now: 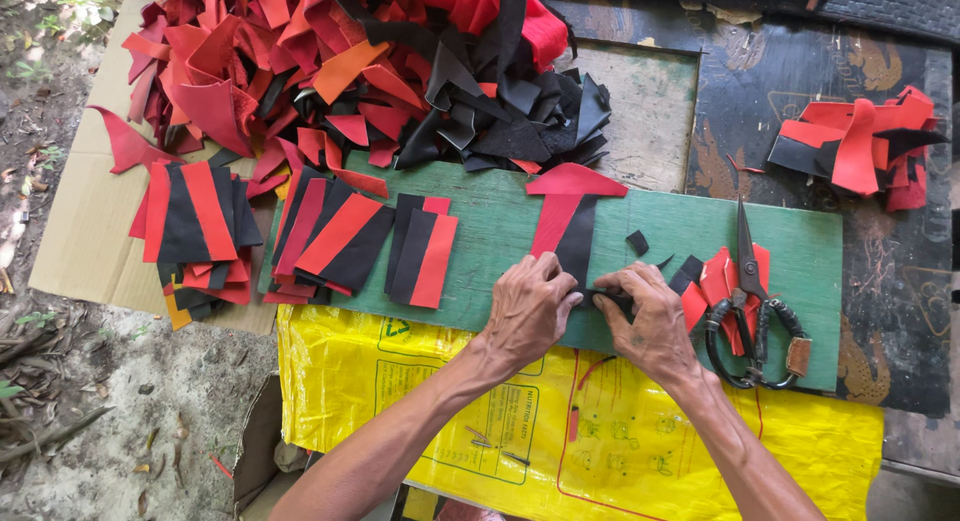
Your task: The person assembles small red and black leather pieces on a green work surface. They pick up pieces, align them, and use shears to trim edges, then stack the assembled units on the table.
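Scraps of red and black leather (400, 71) heap up at the far end, spilling onto the green board (680, 231). Down the board, a red-and-black strip (565, 236) lies flat, both hands working its near end: left hand (530, 311) presses fingers down, right hand (650, 321) pinches the black edge. Scissors (750, 301) rest just right.
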